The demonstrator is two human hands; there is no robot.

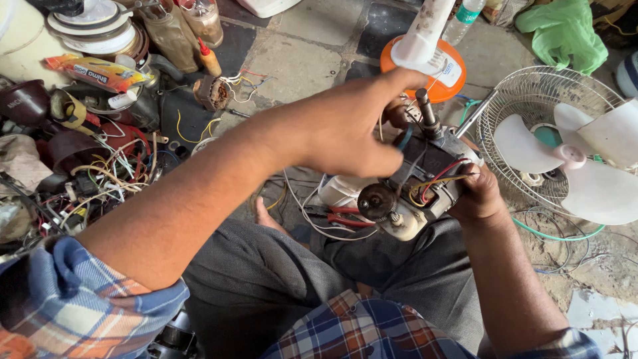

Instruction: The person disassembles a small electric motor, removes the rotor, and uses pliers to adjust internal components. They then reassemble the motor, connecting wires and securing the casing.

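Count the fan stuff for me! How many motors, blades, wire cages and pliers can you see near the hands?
Fan motor, held by the right hand with the left hand on top: 1
White fan blade: 1
Wire fan cage: 1
Red-handled pliers: 1
Total: 4

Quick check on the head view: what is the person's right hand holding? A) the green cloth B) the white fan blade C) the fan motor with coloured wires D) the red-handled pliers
C: the right hand wraps the side of the fan motor, whose red and yellow wires show beside the fingers, while the left hand reaches over its top near the shaft.
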